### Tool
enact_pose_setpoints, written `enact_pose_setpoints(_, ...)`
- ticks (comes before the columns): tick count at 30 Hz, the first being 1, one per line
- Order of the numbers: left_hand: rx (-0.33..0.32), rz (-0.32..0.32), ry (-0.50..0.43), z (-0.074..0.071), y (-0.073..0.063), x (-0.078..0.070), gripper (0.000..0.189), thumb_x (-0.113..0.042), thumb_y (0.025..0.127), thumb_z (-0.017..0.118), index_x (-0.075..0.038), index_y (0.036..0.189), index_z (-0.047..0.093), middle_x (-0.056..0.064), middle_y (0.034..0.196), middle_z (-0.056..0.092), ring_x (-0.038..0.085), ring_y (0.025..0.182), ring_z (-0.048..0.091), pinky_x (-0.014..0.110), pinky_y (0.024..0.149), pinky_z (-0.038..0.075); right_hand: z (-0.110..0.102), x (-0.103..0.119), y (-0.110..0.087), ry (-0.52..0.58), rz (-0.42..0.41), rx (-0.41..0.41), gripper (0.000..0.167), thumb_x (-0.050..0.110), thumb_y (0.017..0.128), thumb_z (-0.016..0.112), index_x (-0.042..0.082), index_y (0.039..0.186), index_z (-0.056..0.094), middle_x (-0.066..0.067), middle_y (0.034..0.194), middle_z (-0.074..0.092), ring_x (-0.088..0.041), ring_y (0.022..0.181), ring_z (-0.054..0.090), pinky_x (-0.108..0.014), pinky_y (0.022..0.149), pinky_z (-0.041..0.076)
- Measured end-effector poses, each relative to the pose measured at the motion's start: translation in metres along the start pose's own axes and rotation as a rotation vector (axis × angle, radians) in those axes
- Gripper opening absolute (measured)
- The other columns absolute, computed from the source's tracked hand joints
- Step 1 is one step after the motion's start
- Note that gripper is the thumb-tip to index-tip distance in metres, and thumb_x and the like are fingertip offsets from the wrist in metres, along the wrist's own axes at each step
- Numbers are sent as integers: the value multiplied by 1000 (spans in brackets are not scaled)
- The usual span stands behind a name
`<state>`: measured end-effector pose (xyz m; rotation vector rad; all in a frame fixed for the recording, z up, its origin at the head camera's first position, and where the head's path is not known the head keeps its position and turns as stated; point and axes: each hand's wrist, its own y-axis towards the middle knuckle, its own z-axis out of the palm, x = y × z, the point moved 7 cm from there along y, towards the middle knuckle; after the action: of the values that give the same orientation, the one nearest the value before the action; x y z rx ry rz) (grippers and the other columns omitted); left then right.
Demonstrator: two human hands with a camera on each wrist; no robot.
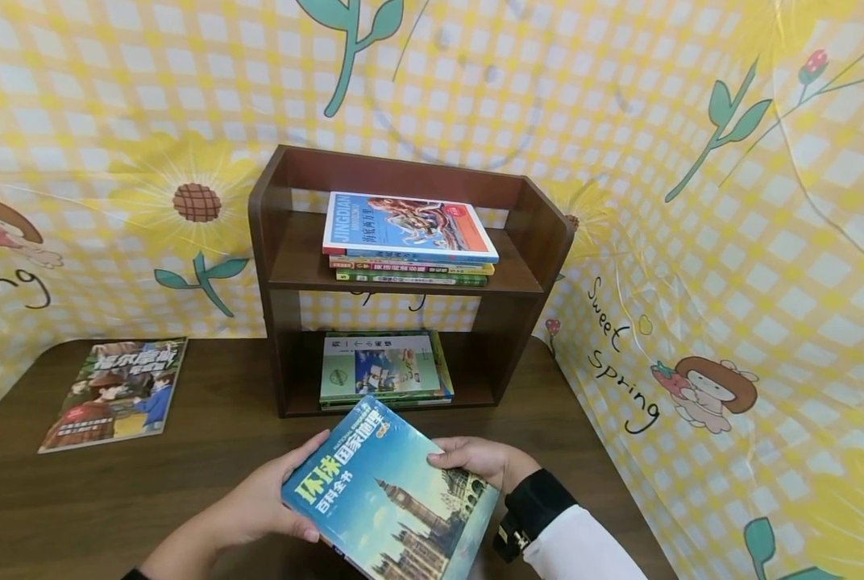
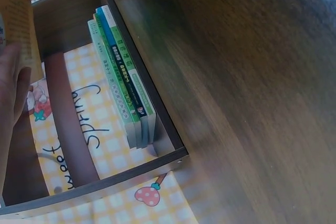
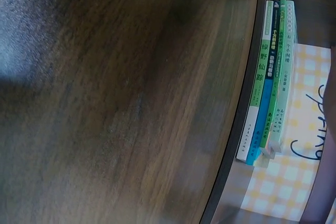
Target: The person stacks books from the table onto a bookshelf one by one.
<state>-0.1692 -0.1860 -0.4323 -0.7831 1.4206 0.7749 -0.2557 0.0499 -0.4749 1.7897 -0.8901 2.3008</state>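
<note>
A blue book with a clock tower on its cover is held tilted in front of the shelf, its cover facing up. My left hand grips its left edge, thumb near the lower corner. At the opposite edge my right hand pinches it, with the thumb on the cover. In the left wrist view, part of my left hand shows against a tan printed face of a book. The fingers beneath the book are hidden in the head view.
A brown two-tier bookshelf stands on the dark wooden table. Several stacked books lie on its upper tier, and another stack on the lower one. An illustrated booklet lies at the left. Yellow checked cloth surrounds the table.
</note>
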Motion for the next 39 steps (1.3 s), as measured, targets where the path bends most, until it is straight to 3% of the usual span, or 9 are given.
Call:
enact_pose_setpoints(9, 13, 7, 16, 3, 1, 1, 110, -14, 79, 81, 1, 153, 1, 36, 145, 26, 29, 109, 56, 31, 85, 54, -6, 3, -2, -118, 5, -44, 57, 26, 102, 46, 2, 151, 28, -17, 143, 48, -20, 125, 51, -32, 105, 39)
enact_pose_setpoints(12, -7, -9, -20, 2, 1, 1, 106, -12, 80, 80, 1, 153, 5, 31, 141, 34, 29, 105, 58, 33, 83, 56, -6, 4, -3, -63, 23, -32, 58, 28, 101, 48, 3, 151, 29, -12, 138, 54, -16, 118, 56, -29, 99, 44)
enact_pose_setpoints(16, -26, -8, -90, 3, -1, -1, 106, -7, 81, 78, 0, 153, 0, 26, 140, 36, 28, 104, 59, 36, 83, 56, -6, 8, -8, 97, 34, 10, 61, 44, 100, 47, 6, 147, 38, -1, 114, 66, -10, 97, 64, -25, 83, 53)
enact_pose_setpoints(21, -167, -15, -58, -2, -5, -6, 108, -3, 78, 79, -5, 155, 3, 32, 143, 30, 24, 100, 62, 34, 81, 57, -5, 15, -15, 322, -58, 79, 81, 78, 87, 28, 15, 121, 65, 1, 102, 72, -10, 97, 67, -24, 83, 54)
enact_pose_setpoints(26, -356, -46, 9, -12, -9, -9, 110, -4, 75, 82, -11, 156, 7, 32, 147, 25, 20, 96, 61, 29, 77, 57, -3, 20, -15, 558, -203, 130, 95, 84, 82, 14, 16, 118, 69, -2, 114, 70, -14, 110, 63, -29, 91, 51)
enact_pose_setpoints(29, -443, -78, 5, -18, -11, -8, 111, -3, 75, 81, -15, 157, 7, 30, 150, 25, 19, 98, 62, 29, 78, 56, -2, 19, -10, 627, -236, 19, 91, 82, 84, 14, 17, 127, 60, -4, 117, 68, -16, 111, 62, -31, 91, 51)
enact_pose_setpoints(32, -496, -110, 14, -23, -11, -5, 109, -4, 78, 79, -16, 157, 4, 29, 150, 26, 19, 102, 61, 27, 81, 56, 0, 19, -4, 619, -257, -202, 83, 76, 90, 19, 13, 138, 44, -3, 117, 66, -16, 107, 63, -31, 90, 51)
enact_pose_setpoints(36, -561, -133, 41, -29, -11, 1, 109, -7, 79, 79, -18, 157, 3, 25, 150, 28, 17, 103, 60, 24, 82, 55, 4, 26, -3, 500, -304, -493, 72, 58, 101, 26, 4, 148, 24, -5, 118, 59, -13, 101, 61, -29, 87, 50)
enact_pose_setpoints(39, -604, -129, 50, -32, -10, 4, 110, -8, 79, 80, -18, 157, 3, 23, 150, 29, 9, 100, 59, 20, 81, 54, 12, 30, -6, 404, -314, -596, 64, 43, 104, 31, 1, 150, 19, -7, 118, 57, -12, 97, 60, -29, 82, 50)
